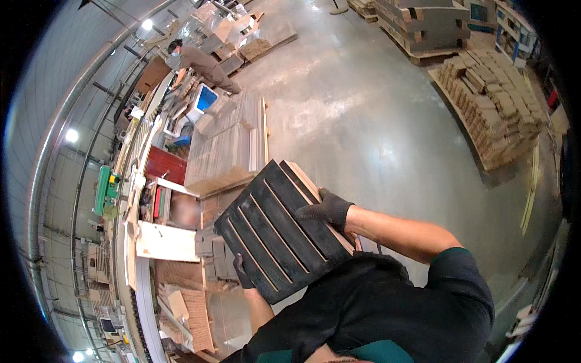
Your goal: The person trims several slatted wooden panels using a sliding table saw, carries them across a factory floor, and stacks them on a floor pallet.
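A black rectangular panel [272, 227] with several long pale slots is held tilted in front of my body. Pale board edges [302, 178] show along its right side, so at least one more board seems to lie beneath it. My gloved right hand [328, 209] grips the right edge, thumb over the top face and the other fingers hidden below. At the left edge my gloved left hand [242, 271] supports the panel, most of it hidden underneath.
Left of me stand a long workbench [136, 266] and a tall stack of flat grey-brown sheets [227, 142]. A co-worker [203, 63] bends over the bench farther off. Across the concrete floor [357, 115], stacked brown pieces [493, 100] lie on a pallet.
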The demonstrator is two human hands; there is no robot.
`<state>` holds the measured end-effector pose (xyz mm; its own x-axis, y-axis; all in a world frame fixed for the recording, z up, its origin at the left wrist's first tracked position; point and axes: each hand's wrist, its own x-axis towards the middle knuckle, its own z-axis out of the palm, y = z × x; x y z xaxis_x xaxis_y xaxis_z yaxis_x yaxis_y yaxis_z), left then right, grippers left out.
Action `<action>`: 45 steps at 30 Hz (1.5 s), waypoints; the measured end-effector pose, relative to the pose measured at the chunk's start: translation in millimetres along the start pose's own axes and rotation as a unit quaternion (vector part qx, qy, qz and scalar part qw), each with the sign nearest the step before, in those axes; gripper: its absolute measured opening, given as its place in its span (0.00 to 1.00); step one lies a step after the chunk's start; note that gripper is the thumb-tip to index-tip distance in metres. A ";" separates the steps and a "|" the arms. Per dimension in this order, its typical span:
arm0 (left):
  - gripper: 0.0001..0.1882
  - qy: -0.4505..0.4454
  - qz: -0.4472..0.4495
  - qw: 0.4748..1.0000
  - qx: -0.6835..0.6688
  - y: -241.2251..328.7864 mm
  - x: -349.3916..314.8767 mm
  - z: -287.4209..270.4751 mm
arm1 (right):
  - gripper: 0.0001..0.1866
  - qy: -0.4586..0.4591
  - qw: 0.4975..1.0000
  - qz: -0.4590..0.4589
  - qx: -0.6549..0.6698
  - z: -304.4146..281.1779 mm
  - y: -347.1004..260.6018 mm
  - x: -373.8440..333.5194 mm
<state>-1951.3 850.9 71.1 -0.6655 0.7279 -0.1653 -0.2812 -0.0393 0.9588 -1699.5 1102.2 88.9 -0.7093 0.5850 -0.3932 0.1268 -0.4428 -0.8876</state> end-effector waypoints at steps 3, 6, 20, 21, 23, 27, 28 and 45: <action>0.31 -0.027 0.015 0.998 -0.048 -23.4 93.1 15.0 | 0.56 0.009 1.000 -0.014 -0.005 -35.9 -38.4 68.6; 0.32 -0.015 -0.010 0.999 -0.030 -26.6 186.5 41.3 | 0.55 0.031 0.998 -0.026 -0.045 -79.5 -72.1 143.9; 0.25 -0.104 0.036 0.993 0.048 -6.4 598.6 319.0 | 0.52 0.084 0.995 -0.025 0.056 -318.7 -275.3 429.8; 0.24 -0.089 0.091 0.990 0.067 -24.4 629.6 308.7 | 0.53 0.082 0.996 -0.023 0.025 -333.9 -289.4 454.1; 0.23 -0.079 0.085 0.993 0.027 -26.7 688.9 343.3 | 0.56 0.084 0.996 -0.030 0.021 -359.9 -316.1 506.3; 0.26 0.002 -0.021 1.000 0.010 -1.9 741.0 388.0 | 0.54 0.014 0.995 0.024 0.093 -400.7 -370.2 578.3; 0.27 0.031 -0.005 0.998 0.050 -7.5 770.7 383.6 | 0.53 0.001 0.992 0.032 0.120 -410.3 -390.5 594.1; 0.25 -0.087 -0.030 0.983 -0.156 19.1 1233.2 689.6 | 0.51 0.047 0.999 0.002 0.023 -666.6 -617.6 1010.4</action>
<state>-2300.6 2219.8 44.8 -0.5200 0.8406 -0.1516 -0.5331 -0.1807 0.8265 -2032.4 2419.7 79.9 -0.6403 0.6432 -0.4199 0.0960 -0.4754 -0.8745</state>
